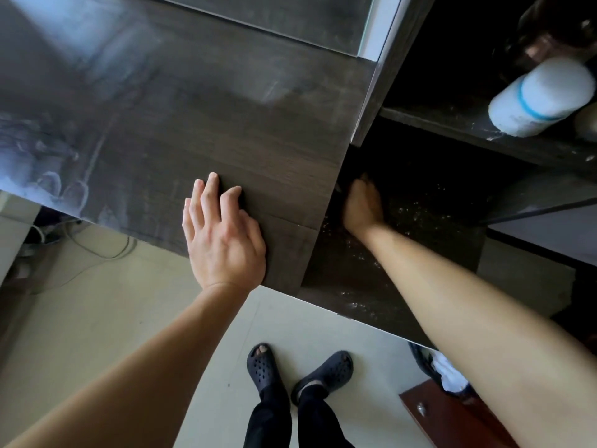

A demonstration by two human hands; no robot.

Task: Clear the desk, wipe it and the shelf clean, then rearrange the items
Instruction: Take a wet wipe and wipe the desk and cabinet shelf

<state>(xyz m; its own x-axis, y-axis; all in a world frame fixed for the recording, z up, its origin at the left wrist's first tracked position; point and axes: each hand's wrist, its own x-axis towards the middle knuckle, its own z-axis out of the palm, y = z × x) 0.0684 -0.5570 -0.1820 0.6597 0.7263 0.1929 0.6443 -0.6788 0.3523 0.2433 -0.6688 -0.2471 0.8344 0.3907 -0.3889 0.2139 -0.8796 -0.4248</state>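
Desk [226, 101], dark wood, dust-smeared: we are resting our left hand [223, 234] flat on its near edge, fingers loose, likely for balance. Shelf [429, 202], lower bay, crumb-speckled: our right hand [363, 205] is reaching in; we cannot tell whether it is holding anything.

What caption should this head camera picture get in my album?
Left hand rests on the dark desk; right hand reaches into the dust-speckled shelf beside it.
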